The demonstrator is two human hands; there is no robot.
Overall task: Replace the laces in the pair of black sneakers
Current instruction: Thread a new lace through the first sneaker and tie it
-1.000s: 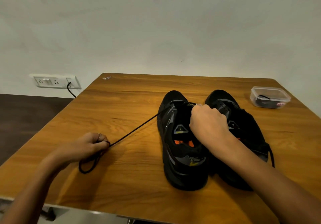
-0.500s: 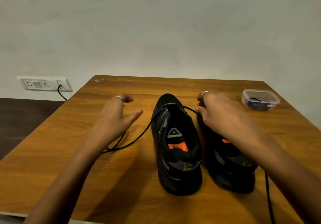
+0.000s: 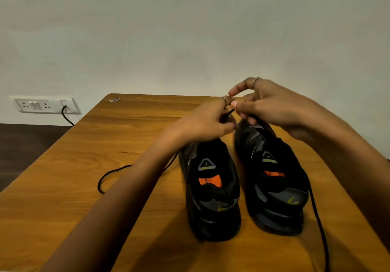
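my left hand [image 3: 205, 124] and right hand [image 3: 272, 108] both pinching the black lace [image 3: 229, 113] tip over the right sneaker [image 3: 272, 178], left sneaker [image 3: 211, 189] just beside it, mid table [image 3: 105, 145], lace slack trailing toward the left edge

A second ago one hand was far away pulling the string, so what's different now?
The left hand came across to the shoes' toes and pinches the lace with the right hand. The slack now lies loose on the table. Both sneakers stayed put.

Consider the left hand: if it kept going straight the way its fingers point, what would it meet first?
Most likely the right hand: the left hand points up-right at it, both meeting at the black lace end. Depth is unclear.
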